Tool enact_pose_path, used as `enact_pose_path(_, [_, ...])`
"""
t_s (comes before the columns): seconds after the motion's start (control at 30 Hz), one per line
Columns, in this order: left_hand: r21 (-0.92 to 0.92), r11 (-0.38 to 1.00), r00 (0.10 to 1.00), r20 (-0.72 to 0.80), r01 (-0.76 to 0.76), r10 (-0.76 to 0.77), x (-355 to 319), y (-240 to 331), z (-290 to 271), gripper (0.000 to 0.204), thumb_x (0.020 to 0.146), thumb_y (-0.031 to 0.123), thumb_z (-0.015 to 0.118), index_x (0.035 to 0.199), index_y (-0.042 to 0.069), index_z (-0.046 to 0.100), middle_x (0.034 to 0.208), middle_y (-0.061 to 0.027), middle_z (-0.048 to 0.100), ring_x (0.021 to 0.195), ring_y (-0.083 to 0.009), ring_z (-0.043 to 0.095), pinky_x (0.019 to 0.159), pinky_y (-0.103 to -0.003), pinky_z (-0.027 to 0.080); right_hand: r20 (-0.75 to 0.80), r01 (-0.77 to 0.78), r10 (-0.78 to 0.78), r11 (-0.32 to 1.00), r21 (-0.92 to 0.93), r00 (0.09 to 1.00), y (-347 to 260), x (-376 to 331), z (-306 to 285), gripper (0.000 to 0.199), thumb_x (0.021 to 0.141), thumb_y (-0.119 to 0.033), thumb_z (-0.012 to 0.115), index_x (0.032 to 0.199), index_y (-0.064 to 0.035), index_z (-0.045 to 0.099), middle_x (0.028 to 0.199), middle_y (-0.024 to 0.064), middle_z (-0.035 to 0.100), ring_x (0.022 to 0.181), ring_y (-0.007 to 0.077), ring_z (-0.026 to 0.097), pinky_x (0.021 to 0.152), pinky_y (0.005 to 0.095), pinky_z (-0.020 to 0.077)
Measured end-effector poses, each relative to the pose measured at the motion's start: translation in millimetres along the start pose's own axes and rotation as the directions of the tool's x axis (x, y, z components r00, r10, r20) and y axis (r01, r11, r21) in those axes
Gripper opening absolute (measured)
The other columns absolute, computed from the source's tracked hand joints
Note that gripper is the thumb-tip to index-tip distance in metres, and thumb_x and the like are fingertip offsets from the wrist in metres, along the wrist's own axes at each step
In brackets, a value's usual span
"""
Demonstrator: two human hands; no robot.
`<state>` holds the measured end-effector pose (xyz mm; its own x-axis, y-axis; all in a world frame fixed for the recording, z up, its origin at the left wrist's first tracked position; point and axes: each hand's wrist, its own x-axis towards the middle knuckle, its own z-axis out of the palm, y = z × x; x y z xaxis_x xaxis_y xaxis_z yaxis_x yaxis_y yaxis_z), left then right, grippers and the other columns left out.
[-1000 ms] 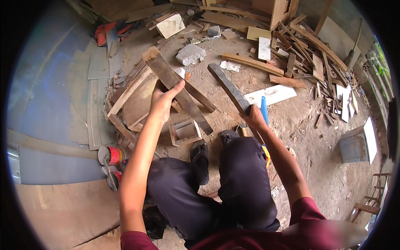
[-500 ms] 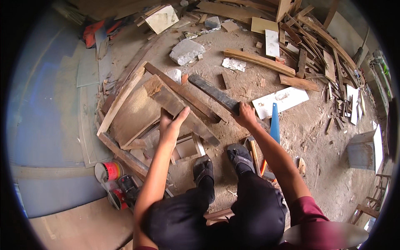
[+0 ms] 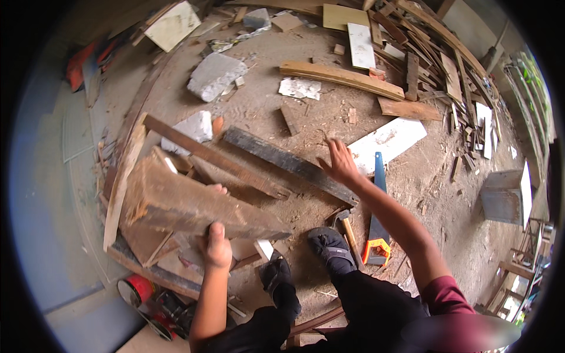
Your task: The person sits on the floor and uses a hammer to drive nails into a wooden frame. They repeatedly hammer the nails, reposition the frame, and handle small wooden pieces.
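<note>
My left hand (image 3: 217,250) grips a thick brown wooden plank (image 3: 194,206), thumb on its near edge and fingertips showing over the far side. The plank is raised and tilted above a wooden frame (image 3: 125,182). My right hand (image 3: 341,163) is empty, its fingers spread, just above the right part of a dark weathered board (image 3: 276,159) lying on the ground. Right of that hand lies a white panel (image 3: 388,141). A handsaw (image 3: 378,203) with a blue blade and orange handle lies beside my right forearm. A hammer (image 3: 351,235) rests between the saw and my foot.
Concrete chunks (image 3: 216,76) lie at the far left, beyond the frame. A long timber (image 3: 341,80) and a heap of scrap wood (image 3: 435,65) fill the far right. Red cans (image 3: 136,291) stand at the near left. A grey metal box (image 3: 505,197) is at the right.
My left hand has lifted and tilted the brown plank, moving it left and nearer. My right hand has let go of the dark board and opened. The view has shifted too.
</note>
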<state>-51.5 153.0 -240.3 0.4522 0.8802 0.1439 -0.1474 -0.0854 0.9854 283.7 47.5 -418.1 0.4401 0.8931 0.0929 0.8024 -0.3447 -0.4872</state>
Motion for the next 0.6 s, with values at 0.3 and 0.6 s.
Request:
enact_pose_path(0.3, [0.129, 0.992, 0.997, 0.074, -0.011, 0.001, 25.7, 2.9, 17.7, 0.090, 0.089, 0.071, 0.047, 0.135, -0.005, 0.040, 0.131, -0.0196, 0.049, 0.120, -0.0297, 0.050, 0.106, -0.044, 0.036, -0.078, -0.006, -0.045, 0.836, -0.549, 0.996, 114.5, 152.0, -66.5, 0.062, 0.081, -0.025, 0.070, 0.132, -0.0006, 0.045, 0.123, 0.0208, 0.052, 0.120, 0.0351, 0.053, 0.097, 0.0466, 0.0456])
enact_pose_path(0.6, [0.213, 0.977, 0.997, 0.079, -0.031, 0.014, 43.5, -2.9, 19.6, 0.092, 0.087, 0.078, 0.042, 0.128, -0.004, 0.043, 0.121, -0.0187, 0.051, 0.112, -0.0279, 0.051, 0.099, -0.042, 0.038, -0.026, -0.180, 0.202, 0.794, -0.581, 0.979, 161.9, 216.3, -67.0, 0.098, 0.077, -0.041, 0.078, 0.151, -0.0010, 0.027, 0.149, 0.0200, 0.038, 0.140, 0.0349, 0.037, 0.109, 0.0512, 0.0377])
